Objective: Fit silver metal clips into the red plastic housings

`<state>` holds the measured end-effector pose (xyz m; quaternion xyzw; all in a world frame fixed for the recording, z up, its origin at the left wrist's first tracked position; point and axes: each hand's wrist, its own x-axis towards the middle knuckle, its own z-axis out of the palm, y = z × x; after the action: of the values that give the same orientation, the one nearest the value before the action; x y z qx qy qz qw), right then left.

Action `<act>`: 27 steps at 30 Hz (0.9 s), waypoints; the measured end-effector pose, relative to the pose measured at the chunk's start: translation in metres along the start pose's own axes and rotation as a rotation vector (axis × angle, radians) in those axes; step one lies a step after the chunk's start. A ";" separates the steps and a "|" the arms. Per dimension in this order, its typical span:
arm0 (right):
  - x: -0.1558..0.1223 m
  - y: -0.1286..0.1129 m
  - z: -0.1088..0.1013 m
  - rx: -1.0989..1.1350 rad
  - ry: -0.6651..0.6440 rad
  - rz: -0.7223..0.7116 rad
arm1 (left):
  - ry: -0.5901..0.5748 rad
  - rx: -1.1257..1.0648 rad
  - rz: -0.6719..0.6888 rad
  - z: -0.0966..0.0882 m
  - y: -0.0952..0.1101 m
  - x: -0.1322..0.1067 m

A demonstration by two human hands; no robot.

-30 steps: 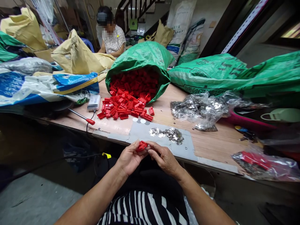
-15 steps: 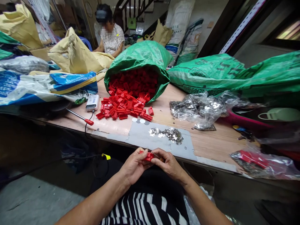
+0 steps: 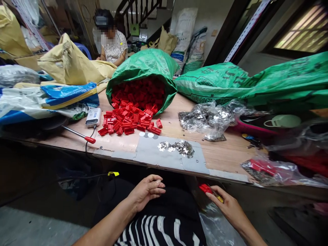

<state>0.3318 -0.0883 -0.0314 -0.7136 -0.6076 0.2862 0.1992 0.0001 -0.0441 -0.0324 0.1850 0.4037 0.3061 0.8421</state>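
Observation:
My right hand (image 3: 227, 202) is closed on a small red plastic part (image 3: 205, 188), held off to the right, below the table edge and over a clear plastic bag (image 3: 217, 222). A slim tool with a yellow handle (image 3: 219, 198) is in the same hand; its tip is too small to make out. My left hand (image 3: 146, 192) is over my lap with the fingers loosely stretched and nothing in them. On a grey mat (image 3: 146, 153) in front lie small shiny metal pieces (image 3: 186, 148). Behind them, red plastic parts (image 3: 125, 119) spill from a green sack (image 3: 146, 61).
A white device (image 3: 93, 117) with a cable and a red-tipped metal rod (image 3: 79, 133) lie at the left. Clear bags of metal pieces (image 3: 210, 118) sit at the right, beside a pink container (image 3: 246, 126). A person (image 3: 112, 44) sits across the table.
My hands have parted. The right one has moved right and down with the red part and tool; the left has let go of the part and opened. The view has shifted slightly.

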 end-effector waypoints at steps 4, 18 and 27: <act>0.006 0.031 0.002 -0.199 0.173 0.122 | 0.011 0.009 -0.017 -0.008 -0.008 0.000; 0.001 0.069 0.030 -0.297 0.232 0.198 | 0.073 -0.006 -0.023 -0.027 -0.019 0.004; -0.002 0.013 0.048 -0.076 0.116 -0.087 | 0.097 0.178 0.238 -0.017 -0.001 0.003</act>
<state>0.3104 -0.0954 -0.0755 -0.7088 -0.6359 0.2124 0.2192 -0.0116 -0.0416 -0.0447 0.2903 0.4447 0.3752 0.7598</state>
